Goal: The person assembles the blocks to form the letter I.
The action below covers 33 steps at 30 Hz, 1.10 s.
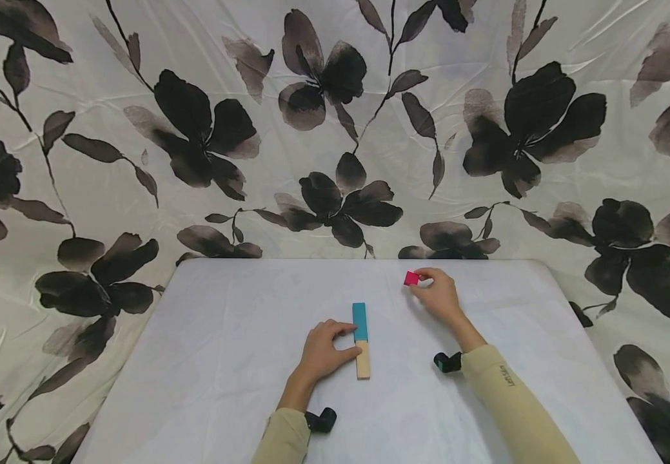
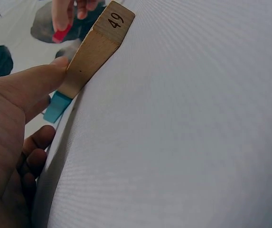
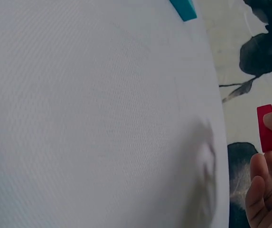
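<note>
A blue wooden block [image 1: 360,321] and a plain wooden block [image 1: 363,364] lie end to end in a line on the table. The plain one [image 2: 95,54] shows the number 49 on its end in the left wrist view. My left hand [image 1: 322,351] touches the pair from the left, index finger at the blue block and thumb at the plain one. Farther back on the right, my right hand [image 1: 439,296] pinches a small red block [image 3: 267,127] between thumb and fingers. That red block is held above the table surface, its shadow falling below the hand.
The table [image 1: 224,361] has a white cloth with a rounded far edge. Behind it hangs a floral curtain [image 1: 427,161]. A black wrist camera [image 1: 321,420] sits on the left wrist and another camera [image 1: 447,362] on the right.
</note>
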Tool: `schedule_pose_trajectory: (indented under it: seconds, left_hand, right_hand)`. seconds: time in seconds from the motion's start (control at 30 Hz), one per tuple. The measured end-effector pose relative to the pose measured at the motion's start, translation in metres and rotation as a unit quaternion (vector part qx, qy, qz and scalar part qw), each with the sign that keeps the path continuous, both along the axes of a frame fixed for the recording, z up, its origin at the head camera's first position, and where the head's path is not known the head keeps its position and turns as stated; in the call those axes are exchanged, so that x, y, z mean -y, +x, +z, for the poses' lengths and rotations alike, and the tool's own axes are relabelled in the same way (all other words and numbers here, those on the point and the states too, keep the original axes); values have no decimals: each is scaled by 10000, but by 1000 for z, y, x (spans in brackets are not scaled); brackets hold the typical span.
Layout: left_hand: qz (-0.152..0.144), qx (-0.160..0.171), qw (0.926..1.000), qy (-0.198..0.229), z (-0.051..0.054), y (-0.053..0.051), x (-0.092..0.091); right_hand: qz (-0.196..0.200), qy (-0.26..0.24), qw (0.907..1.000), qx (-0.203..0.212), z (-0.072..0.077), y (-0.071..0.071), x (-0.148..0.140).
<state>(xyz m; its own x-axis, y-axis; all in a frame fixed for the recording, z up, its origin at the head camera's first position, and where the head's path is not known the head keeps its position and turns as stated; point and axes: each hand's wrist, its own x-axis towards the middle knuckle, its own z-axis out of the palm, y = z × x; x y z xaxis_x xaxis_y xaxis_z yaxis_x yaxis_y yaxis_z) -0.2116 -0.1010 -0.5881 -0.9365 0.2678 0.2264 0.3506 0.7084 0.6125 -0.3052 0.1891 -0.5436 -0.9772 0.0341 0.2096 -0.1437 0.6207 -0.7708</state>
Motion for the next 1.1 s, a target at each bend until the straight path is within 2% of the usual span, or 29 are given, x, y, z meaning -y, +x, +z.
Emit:
schedule_pose_trajectory:
  seconds: [0.13,0.27,0.37,0.6,1.1]
  left_hand:
    - [-1,-5,10000,-4,-1,2,0]
    - [24,175,9998,-76,-2,3,0]
    - [33,237,9997,-78,-2,3,-1]
    - [56,176,9998,-89,0,-1,-1]
    - [93,285,9995,-88,1,0,-1]
  right_hand:
    - [89,26,9999,105,-2,3,9]
    - [173,109,9995,252,-6,6,17]
    - [213,129,9995,208,-9,8,22]
    - [298,176,9992,196,-9,8,34]
    - [639,97,9974,314,-13,7,51]
